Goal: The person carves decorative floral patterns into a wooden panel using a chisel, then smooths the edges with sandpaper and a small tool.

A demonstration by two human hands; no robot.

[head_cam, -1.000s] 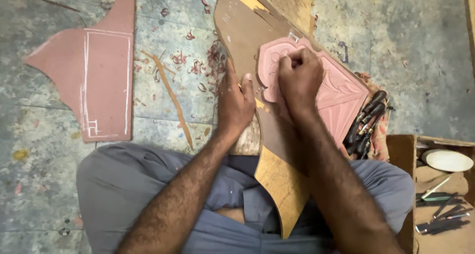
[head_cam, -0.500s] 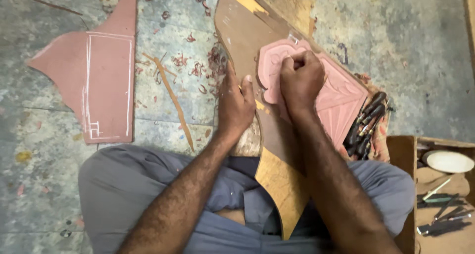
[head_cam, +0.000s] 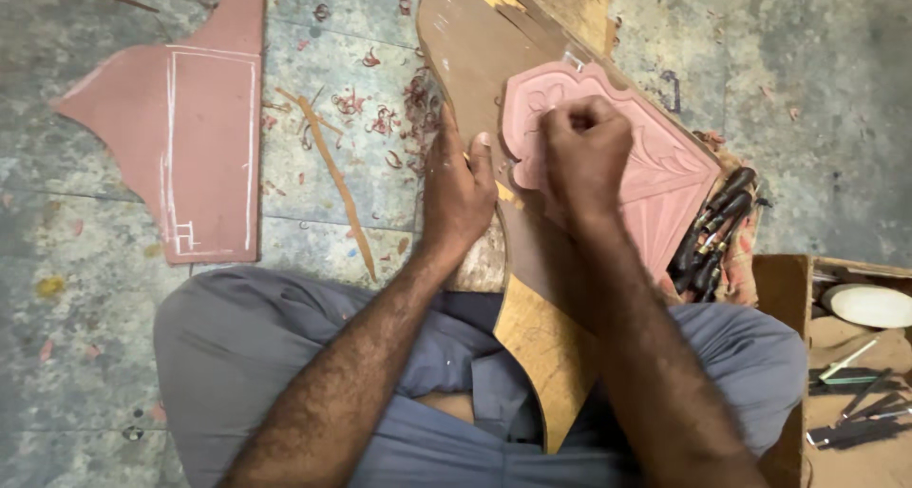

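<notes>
Your right hand [head_cam: 581, 155] was balled into a tight fist on the pink carved panel [head_cam: 655, 165], fingers curled shut over whatever you gripped; what sat inside that fist couldn't be made out. Your left hand [head_cam: 458, 189] lay flat beside it, fingers pressed together and the thumb out toward the panel's near edge, resting on the brown backing board [head_cam: 475, 51].

The panel looked pale pink, with a scalloped outline and leaf-like grooves cut fanning under your knuckles. Its long axis ran on a diagonal, from the curved end above your right fingers down toward your right knee.

One carved panel, one backing board, and one more pink slab [head_cam: 190, 155], marked with white chalk lines, lay well off beyond your left fingers. A cluster of dark-handled chisels [head_cam: 712, 236] sat just past your right wrist, too bunched to count.
</notes>
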